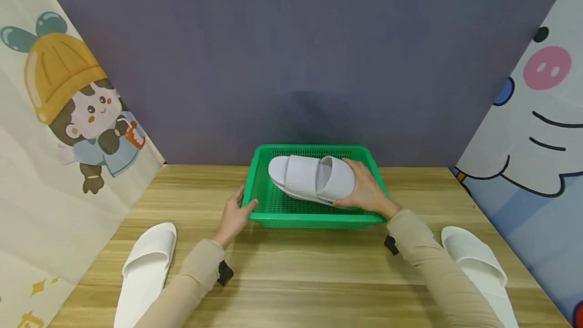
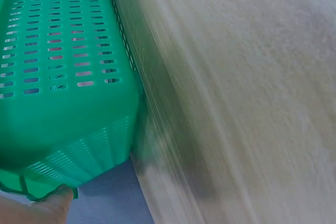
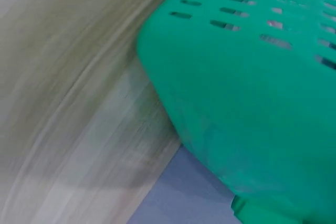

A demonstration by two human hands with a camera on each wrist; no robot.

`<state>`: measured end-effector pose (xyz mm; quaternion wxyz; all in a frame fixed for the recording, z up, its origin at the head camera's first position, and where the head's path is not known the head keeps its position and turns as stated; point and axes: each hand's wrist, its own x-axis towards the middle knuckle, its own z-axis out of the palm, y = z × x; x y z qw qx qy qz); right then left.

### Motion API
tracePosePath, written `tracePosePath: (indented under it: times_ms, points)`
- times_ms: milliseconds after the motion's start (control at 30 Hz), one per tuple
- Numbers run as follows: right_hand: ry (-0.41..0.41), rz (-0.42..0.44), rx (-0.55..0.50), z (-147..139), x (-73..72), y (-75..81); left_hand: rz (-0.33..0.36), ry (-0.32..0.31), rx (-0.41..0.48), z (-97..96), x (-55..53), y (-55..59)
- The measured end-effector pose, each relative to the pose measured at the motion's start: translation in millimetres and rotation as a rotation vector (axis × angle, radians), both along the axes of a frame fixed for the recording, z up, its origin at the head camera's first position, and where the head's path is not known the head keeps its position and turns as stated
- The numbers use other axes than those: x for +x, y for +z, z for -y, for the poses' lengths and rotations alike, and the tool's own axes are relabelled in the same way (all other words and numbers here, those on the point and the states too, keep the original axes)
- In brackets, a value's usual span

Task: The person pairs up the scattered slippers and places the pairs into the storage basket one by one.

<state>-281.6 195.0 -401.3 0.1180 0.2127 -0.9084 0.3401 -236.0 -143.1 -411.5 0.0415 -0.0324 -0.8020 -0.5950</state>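
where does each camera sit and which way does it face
Head: on the head, facing forward and down at the green basket; left hand, right hand, sleeves show.
Left wrist: on that wrist, facing the basket's outside; part of the left hand shows.
Right wrist: on that wrist, facing a basket corner; no hand shows.
Wrist views share the basket and wooden table.

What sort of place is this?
Probably a staged tabletop recording setup, though I can't be sure: a wood-grain table, a plain dark grey-purple backing behind it, and cartoon-printed side panels.
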Motion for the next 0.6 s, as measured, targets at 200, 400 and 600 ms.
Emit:
tracePosePath:
  times_ms: [200,400,600]
  points:
    - [0.027,0.054,0.0,1.8,-7.1,-7.1,0.013,0.015,0.02,0.7,-8.1,-14.0]
    - [0.051,0.112,-0.001,0.5,-14.9,-8.8,0.005,0.025,0.022,0.0,-12.9,-20.2]
    - [0.075,0.133,0.008,-2.0,-25.2,-10.2,0.012,0.027,0.008,0.7,-15.0,-18.3]
